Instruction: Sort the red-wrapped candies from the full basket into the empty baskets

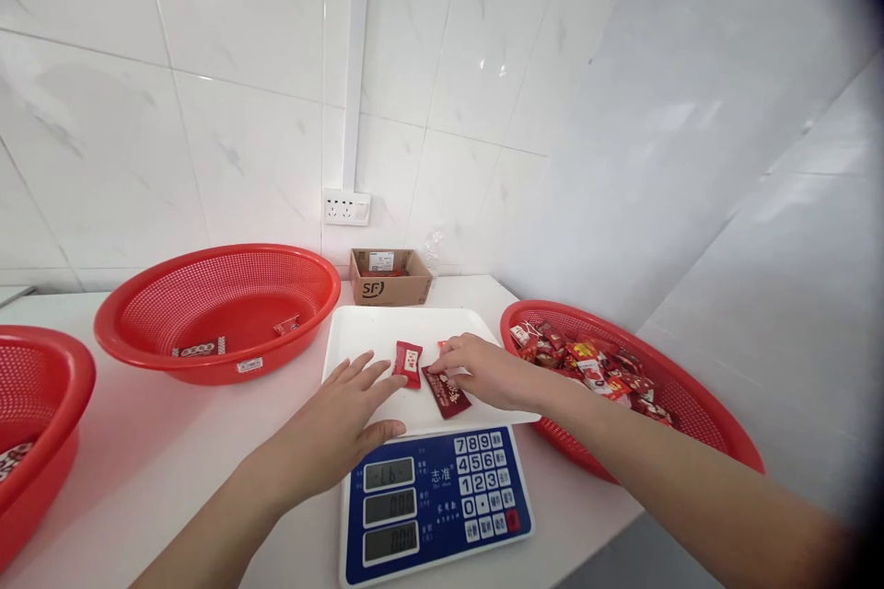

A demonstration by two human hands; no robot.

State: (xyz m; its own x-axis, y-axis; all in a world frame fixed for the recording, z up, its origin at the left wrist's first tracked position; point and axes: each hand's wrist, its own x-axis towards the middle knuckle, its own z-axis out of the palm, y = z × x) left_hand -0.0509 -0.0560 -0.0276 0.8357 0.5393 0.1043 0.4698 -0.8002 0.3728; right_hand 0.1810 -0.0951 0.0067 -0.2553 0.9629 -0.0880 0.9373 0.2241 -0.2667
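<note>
A blue digital scale carries a white tray. On the tray lie a small red candy packet and a longer dark red packet. My left hand lies flat and open on the tray's near left part, fingertips just short of the small red packet. My right hand rests palm down on the tray, fingers curled at the top end of the dark red packet; a scrap of red shows by its fingertips.
A red basket full of wrapped candies stands at the right. A large red basket with a few packets sits at the back left, another red basket at the far left. A cardboard box stands against the tiled wall.
</note>
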